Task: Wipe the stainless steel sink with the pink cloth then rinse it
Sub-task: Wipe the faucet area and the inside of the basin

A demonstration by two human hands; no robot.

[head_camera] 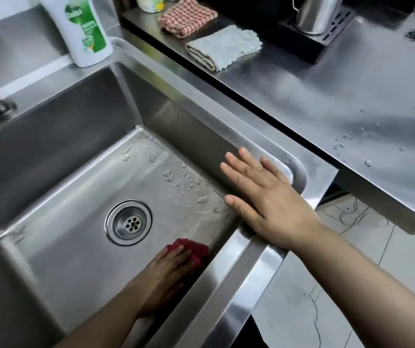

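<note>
1. A stainless steel counter [367, 91] runs along the right side, with water drops [352, 144] scattered near its front edge.
2. At its back stands a black slotted tray [309, 43], and a steel vessel [314, 13] stands upright on the tray.
3. A lower steel ledge [148, 28] carries a folded red-checked cloth [187, 17], with a folded grey cloth [224, 46] just beside it.
4. A white and green Dettol bottle [81, 28] stands on the back rim of the sink [241, 252].
5. The sink floor is wet on its right side. It has a round drain strainer [128, 223] in the middle, and the pink cloth [191, 248] lies near the front wall.
</note>
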